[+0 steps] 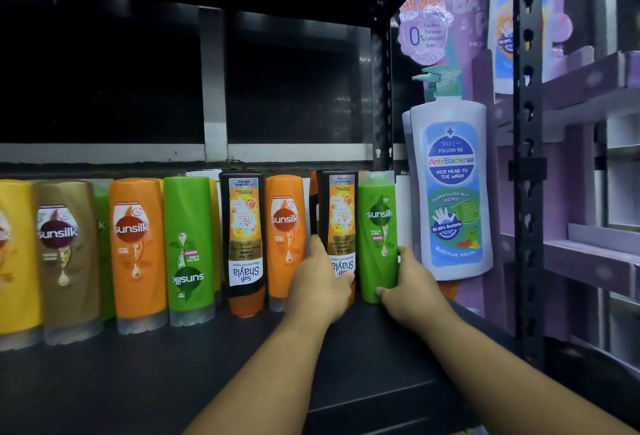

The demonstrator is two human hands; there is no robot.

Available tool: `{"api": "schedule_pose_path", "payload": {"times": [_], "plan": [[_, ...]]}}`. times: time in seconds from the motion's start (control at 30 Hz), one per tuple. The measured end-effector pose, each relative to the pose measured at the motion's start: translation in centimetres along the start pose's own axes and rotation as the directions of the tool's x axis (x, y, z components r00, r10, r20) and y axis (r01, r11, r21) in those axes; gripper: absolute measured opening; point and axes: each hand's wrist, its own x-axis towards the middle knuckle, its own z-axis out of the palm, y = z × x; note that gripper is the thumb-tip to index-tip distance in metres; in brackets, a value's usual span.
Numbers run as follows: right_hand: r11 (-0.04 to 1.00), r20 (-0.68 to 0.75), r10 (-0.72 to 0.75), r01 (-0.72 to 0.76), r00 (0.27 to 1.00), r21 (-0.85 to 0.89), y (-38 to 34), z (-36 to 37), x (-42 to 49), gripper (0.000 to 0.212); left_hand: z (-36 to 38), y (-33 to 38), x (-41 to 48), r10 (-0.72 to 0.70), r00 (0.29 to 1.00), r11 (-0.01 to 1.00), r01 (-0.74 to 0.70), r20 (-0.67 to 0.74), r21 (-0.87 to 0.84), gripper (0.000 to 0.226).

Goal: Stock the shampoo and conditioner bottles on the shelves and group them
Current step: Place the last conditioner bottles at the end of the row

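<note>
Fingers (343,278) of the left hand (318,282) curl round the lower front of a black Safi Shayla bottle (337,223), thumb up its left side. Label reads upside down; its base is hidden by the hand. Right hand (410,287) grips the green Sunsilk bottle (377,226) just beside it, thumb on the bottle's right edge, fingertips hooked round the bottom. Both bottles upright, touching, at the right end of the row.

Edges: right of the green bottle, a narrow gap, then the purple side panel (467,36) carrying a large white pump bottle (450,188); cannot tell if it is real or printed. Black slotted post (381,88) behind that gap, a front post (528,192) nearer the camera. Left of the held pair: orange Sunsilk bottle (285,237) close by, second black Shayla bottle (244,240), inverted green bottle (188,247), another orange bottle (138,251), brown bottle (65,254), yellow bottle (14,254), packed side by side. More bottles show partly behind.

Shelf (207,365): dark board, a wide strip showing in front of the row, both forearms reaching over it. Pale rail (104,152) runs along the back; darkness above it.
</note>
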Motion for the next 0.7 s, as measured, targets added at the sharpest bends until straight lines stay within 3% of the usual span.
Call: {"api": "schedule_pose_path", "payload": {"times": [0.13,0.33,0.7], "plan": [[1.0,0.0,0.006,-0.006,1.0,-0.03,0.06,0.04,0.14,0.054,-0.4,0.08,-0.13,-0.012,0.999,1.0,0.011,0.039,0.022,0.058],[0.997,-0.014,0.016,-0.017,1.0,-0.07,0.15,0.19,0.33,0.055,-0.4,0.13,-0.3,-0.056,0.998,0.996,0.053,0.039,0.073,0.036],[0.982,0.014,0.041,-0.038,0.999,-0.185,0.65,0.96,0.93,0.047,0.05,0.14,-0.23,-0.123,0.992,0.981,0.12,0.011,0.151,0.03]]}}
